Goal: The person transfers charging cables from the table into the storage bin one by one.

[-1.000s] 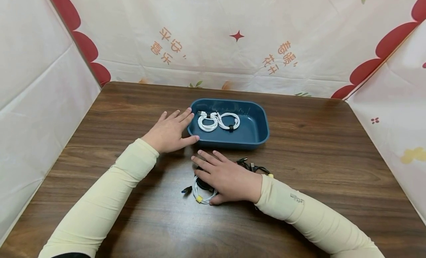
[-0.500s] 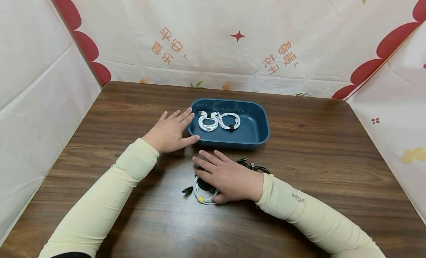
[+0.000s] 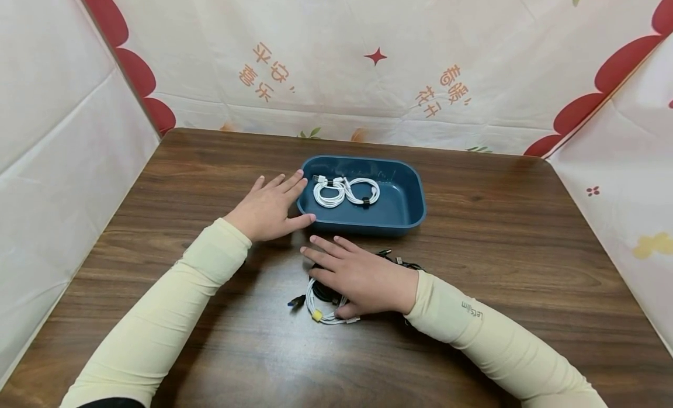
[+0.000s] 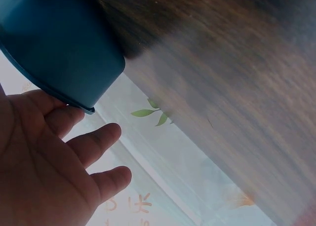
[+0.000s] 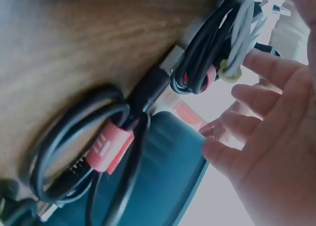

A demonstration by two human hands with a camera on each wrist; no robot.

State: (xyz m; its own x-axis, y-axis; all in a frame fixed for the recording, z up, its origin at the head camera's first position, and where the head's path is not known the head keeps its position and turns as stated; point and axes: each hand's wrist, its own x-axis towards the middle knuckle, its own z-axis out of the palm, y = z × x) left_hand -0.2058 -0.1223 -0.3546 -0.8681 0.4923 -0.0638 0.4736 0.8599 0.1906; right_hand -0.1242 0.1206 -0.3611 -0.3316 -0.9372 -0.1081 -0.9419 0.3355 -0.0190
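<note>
Fingers straight, the right hand lies flat over a heap of coiled charging cables on the wooden table, just in front of the blue plastic tray. Within the last second it has slid slightly back, baring more of the yellow-tied white coil. The left hand, open, stays against the tray's near-left corner, steadying it; two white cables lie inside.

- table: dark wood grain, smooth with a slight sheen
- blue tray by the left hand: plastic, smooth, semi-matt
- cables under the right hand: glossy black and white rubbery sheaths, red fabric-looking straps
- backdrop: thin creased printed sheet
- sleeves: matt stretchy cloth
</note>
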